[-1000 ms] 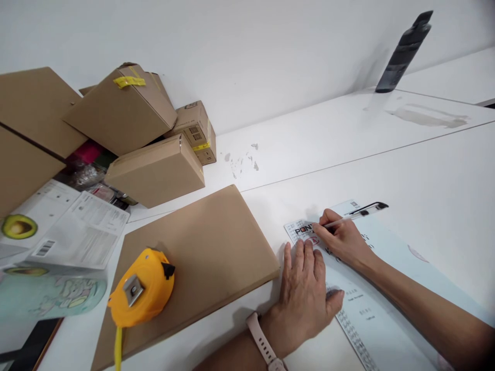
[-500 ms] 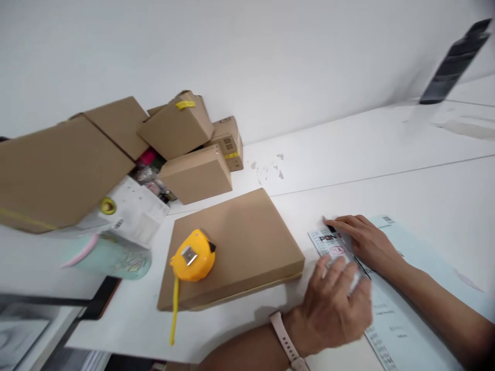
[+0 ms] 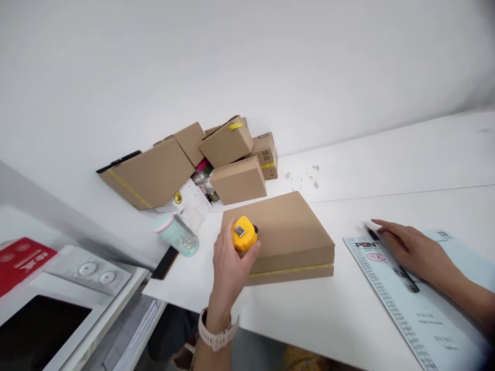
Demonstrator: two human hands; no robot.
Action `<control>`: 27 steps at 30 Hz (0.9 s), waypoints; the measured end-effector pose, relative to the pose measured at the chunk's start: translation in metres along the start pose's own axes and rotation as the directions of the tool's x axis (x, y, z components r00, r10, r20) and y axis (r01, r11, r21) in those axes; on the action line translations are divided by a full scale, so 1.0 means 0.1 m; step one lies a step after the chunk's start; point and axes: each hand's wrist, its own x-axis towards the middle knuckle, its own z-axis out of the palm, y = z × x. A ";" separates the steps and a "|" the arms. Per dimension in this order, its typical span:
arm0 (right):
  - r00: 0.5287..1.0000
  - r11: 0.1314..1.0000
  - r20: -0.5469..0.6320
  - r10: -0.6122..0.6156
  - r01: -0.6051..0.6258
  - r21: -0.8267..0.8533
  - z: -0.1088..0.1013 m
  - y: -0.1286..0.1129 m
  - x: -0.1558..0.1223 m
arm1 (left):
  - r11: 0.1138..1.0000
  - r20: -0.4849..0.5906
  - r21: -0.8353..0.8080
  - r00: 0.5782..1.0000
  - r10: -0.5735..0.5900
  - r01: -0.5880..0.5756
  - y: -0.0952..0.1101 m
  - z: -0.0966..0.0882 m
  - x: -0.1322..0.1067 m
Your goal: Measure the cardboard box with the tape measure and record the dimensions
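A yellow tape measure (image 3: 243,234) is held by my left hand (image 3: 228,265), fingers and thumb curled round its sides. It is over the near left part of a flat closed cardboard box (image 3: 282,224), with its metal clip facing up. To the right, a light blue printed booklet (image 3: 417,309) lies flat. My right hand (image 3: 421,252) rests on its upper part with fingers loosely stretched over a black pen (image 3: 404,278). The pen's tip and rear end show; its middle is partly covered by the fingers.
Several cardboard boxes (image 3: 237,180) are piled by the wall at the back left. A mint tumbler (image 3: 180,237) stands at the table's left edge beside a white package (image 3: 193,206). Lower left is a white microwave (image 3: 46,309) with a red box (image 3: 25,263) on it.
My left hand has moved left from the booklet and taken hold of the tape measure. My right hand stays by the pen. The view has shifted left, bringing the microwave into sight.
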 end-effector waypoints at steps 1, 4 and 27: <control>1.000 1.000 -0.002 0.022 -0.022 0.015 -0.02 -0.02 0.01 | 0.998 0.019 -0.037 0.998 -0.055 0.056 -0.04 0.01 0.01; 0.998 1.000 -0.061 -0.019 0.019 -0.007 -0.17 -0.20 0.00 | 0.945 -0.026 -0.289 0.985 -0.170 0.156 -0.02 0.02 -0.08; 0.843 0.704 0.523 -0.129 -0.294 0.646 -0.52 -2.46 -0.31 | 0.438 0.436 -0.773 0.886 -0.159 0.459 -0.03 -0.53 -0.36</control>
